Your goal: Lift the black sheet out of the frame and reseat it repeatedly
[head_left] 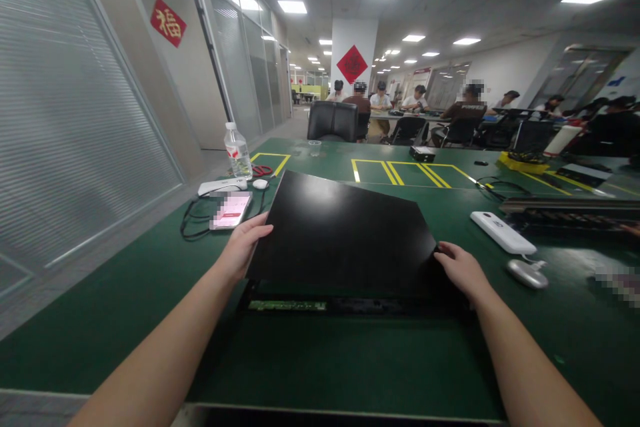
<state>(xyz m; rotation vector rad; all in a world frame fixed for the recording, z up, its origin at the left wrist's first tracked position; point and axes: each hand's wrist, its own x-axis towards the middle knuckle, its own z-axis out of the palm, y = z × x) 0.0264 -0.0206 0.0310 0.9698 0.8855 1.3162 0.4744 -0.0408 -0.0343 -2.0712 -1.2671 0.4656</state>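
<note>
- A large, flat, glossy black panel [345, 233] is slanting over a long, dark frame [370, 307] with a narrow green circuit board [287, 305], above the dark-green tabletop [350, 363].
- The left hand [246, 243] and right hand [461, 271] are gripping its opposite sides, probably balancing its width.
- Both forearms are pointing forward, well apart.

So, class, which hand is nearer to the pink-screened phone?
Left. The left hand holds the black panel by its left edge, close to the phone; the right hand is across the panel, at its right edge.
</note>
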